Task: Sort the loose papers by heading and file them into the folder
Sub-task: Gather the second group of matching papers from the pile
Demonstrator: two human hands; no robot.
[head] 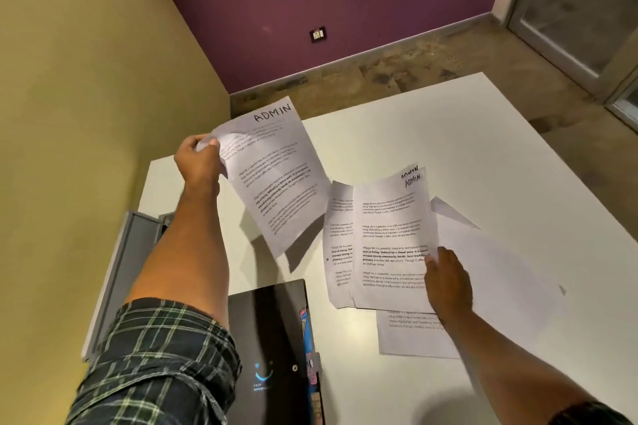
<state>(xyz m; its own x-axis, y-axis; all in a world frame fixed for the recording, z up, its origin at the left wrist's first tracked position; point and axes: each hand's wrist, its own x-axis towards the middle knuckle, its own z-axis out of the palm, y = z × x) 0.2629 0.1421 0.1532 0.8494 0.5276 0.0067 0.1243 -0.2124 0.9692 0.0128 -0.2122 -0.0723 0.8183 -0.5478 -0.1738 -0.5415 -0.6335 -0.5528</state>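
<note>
My left hand [198, 160] pinches the upper left corner of a printed sheet headed ADMIN [279, 179] and holds it up above the white table [483, 134]. My right hand [447, 278] holds the right edge of a small stack of printed sheets [388, 245], whose top two also read ADMIN. Another printed sheet [411, 335] lies flat under my right wrist, and a blank sheet [497, 259] lies to the right. A black folder [272, 338] with coloured tabs along its right edge lies shut on the table near me.
A grey panel [121, 272] stands by the table's left edge, against the yellow wall. The purple wall with a socket [318, 34] is behind the table. A glass door [580, 3] is at the far right.
</note>
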